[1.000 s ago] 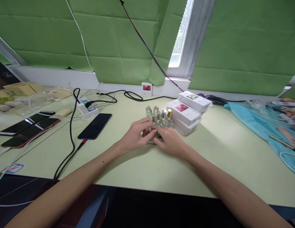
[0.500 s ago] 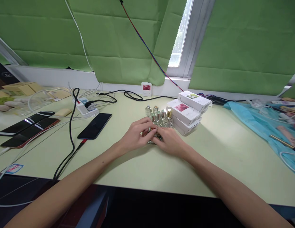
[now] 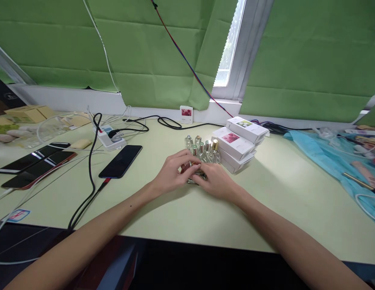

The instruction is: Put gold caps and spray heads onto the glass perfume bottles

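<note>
A phone [image 3: 120,161] lies on the table [image 3: 172,213], a cable [image 3: 94,193] plugged into its near end. To its left, two more phones [image 3: 38,170] lie side by side, near a power strip [image 3: 109,141] holding a black plug [image 3: 113,133]. Yellow boxes [image 3: 29,114] sit behind those. Green blinds [image 3: 145,48] hang behind, a red-and-blue wire [image 3: 190,67] slanting across one; a window [image 3: 225,66] shows between. At right, a gold-and-black stick [image 3: 358,182] lies on a blue sheet [image 3: 320,155].

Bare along left forearm [image 3: 111,219] and right forearm [image 3: 281,225], slim, tapering toward narrow wrists [image 3: 151,188]; marked by one small round spot [image 3: 130,206] on the left.
</note>
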### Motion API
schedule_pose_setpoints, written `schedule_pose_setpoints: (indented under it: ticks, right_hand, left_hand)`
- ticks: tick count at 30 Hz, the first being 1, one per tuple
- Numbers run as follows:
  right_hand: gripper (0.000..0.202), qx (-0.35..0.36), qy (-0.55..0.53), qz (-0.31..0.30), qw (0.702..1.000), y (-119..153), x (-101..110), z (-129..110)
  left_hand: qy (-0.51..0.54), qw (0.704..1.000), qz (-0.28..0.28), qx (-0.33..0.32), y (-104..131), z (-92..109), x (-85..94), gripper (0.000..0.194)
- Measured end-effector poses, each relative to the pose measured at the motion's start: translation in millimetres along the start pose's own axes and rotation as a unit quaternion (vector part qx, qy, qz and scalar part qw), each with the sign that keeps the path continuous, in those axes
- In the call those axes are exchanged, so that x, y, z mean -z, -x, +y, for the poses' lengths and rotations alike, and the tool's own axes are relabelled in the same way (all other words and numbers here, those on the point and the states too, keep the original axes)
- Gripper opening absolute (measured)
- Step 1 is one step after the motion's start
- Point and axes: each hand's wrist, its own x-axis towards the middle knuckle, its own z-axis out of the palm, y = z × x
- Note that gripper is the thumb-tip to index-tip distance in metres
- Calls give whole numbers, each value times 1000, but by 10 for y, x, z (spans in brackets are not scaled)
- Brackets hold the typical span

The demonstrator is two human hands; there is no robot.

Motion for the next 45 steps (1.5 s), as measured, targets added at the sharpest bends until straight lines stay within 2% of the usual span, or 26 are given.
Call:
schedule_pose_setpoints:
  ticks: [5,11,17,32,45]
  right_hand:
    - [17,4,-18,12,1000,-1,-10,5]
    - [17,2,-28,12,1000,-2,-3,0]
    - [18,9,-38,15,999,-2,-16,14]
    - [14,23,-44,24,998,-4,-16,20]
    - [13,12,-16,19,1000,6,-17,27]
  left_hand:
    - [43,998,2,42,9,-13,-10,8]
    - [66,997,3,50,-2,-22,-4,21]
    - [51,998,20,25,-4,-23,-14,25]
    - [27,998,46,-16,-6,-35,-35,22]
    - [15,999,32,-24,-3,-6,-13,14]
